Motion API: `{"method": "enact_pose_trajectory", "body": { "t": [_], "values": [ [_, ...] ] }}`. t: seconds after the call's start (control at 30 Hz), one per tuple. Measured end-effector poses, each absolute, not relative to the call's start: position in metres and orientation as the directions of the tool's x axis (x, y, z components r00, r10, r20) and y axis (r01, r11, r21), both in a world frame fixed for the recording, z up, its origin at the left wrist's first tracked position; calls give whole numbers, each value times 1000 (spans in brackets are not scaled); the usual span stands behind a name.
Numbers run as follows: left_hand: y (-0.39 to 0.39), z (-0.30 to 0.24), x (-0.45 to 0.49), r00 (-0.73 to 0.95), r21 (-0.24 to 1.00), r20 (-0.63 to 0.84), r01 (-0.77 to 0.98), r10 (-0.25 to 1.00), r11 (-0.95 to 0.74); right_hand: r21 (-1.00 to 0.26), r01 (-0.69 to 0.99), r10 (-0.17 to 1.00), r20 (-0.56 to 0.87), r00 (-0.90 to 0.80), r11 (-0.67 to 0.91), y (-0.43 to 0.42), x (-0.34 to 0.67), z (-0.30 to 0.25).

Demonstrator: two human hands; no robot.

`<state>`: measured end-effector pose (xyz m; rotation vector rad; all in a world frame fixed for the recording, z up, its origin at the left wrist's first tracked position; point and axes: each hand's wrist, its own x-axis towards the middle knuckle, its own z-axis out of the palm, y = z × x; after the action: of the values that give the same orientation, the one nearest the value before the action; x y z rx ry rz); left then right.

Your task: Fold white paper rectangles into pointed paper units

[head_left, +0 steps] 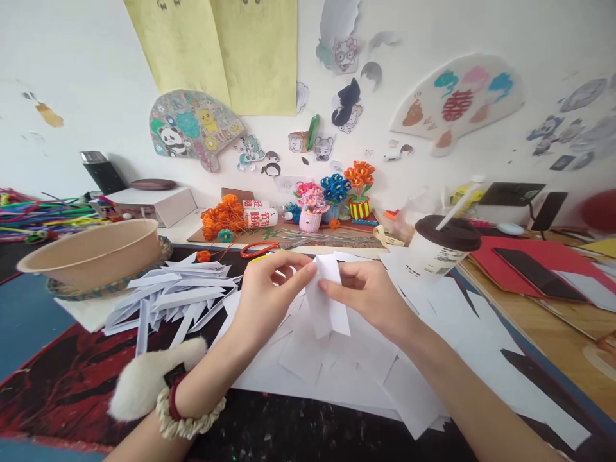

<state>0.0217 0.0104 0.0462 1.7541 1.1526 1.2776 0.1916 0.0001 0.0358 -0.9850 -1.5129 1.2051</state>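
Note:
Between my hands, above the table, is a small white sheet of paper (327, 305) with a lengthwise crease. My left hand (272, 285) pinches its upper left edge between thumb and fingers. The thumb and fingers of my right hand (368, 292) close on the paper's right side, partly behind it. Loose white paper pieces (346, 359) lie spread beneath both hands. To the left rests a pile of folded paper strips (178, 295). A scrunchie and a dark red band circle my left wrist.
A pale oval basin (91, 253) stands at the left, with a fluffy white object (149, 378) nearer. A lidded cup with a straw (440, 247) is at the right. Orange-handled scissors (260, 249) and flower pots (312, 215) are behind. A dark phone (539, 273) lies far right.

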Motion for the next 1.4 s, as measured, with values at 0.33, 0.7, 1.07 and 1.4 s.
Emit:
{"method": "enact_pose_trajectory", "body": {
  "t": [0.33, 0.7, 1.07, 1.4],
  "values": [
    [8, 46, 25, 131, 978, 180, 83, 975, -192, -980, 49, 955, 174, -238, 191, 0, 190, 33],
    [8, 46, 25, 177, 989, 142, 21, 974, -148, -973, 100, 960, 186, -210, 210, 0, 190, 35],
    [8, 48, 23, 187, 970, 182, 125, 965, -207, -965, 118, 958, 209, -196, 234, -1, 193, 36],
    [9, 47, 22, 209, 922, 273, 221, 939, -318, -966, 124, 955, 198, -223, 229, -1, 194, 36]
  ]
}}
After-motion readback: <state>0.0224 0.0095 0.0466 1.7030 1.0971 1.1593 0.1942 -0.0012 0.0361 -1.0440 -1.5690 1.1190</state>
